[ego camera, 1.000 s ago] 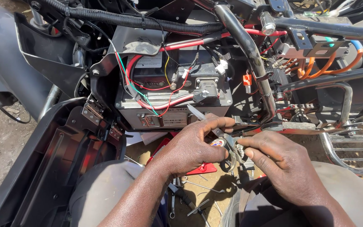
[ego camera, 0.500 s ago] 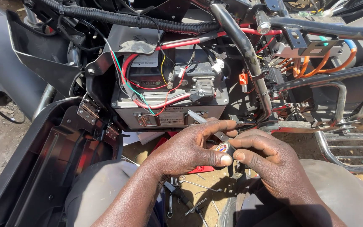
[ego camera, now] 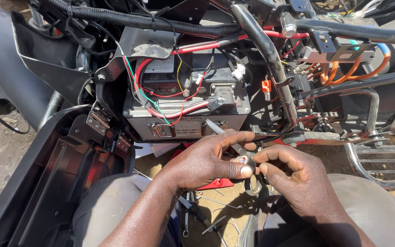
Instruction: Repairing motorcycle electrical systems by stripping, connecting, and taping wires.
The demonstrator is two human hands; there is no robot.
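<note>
My left hand (ego camera: 202,160) is closed around one small metal cutting tool with a pointed blade (ego camera: 227,137), thumb pressed against its round red-and-white labelled body, the blade tip poking up and away past my knuckles. My right hand (ego camera: 293,176) meets it thumb to thumb, its fingertips pinched on something small and dark between the two hands; I cannot tell just what it is. Directly beyond the blade tip sits one grey box-shaped battery (ego camera: 186,110) in the open vehicle frame, crossed by two thick red cables (ego camera: 174,112) and thinner green and yellow wires. Beyond my right hand curve three orange cables (ego camera: 344,73). Below my left wrist one red flat object (ego camera: 216,183) lies on the ground, with loose metal hand tools (ego camera: 197,212) beside it.
</note>
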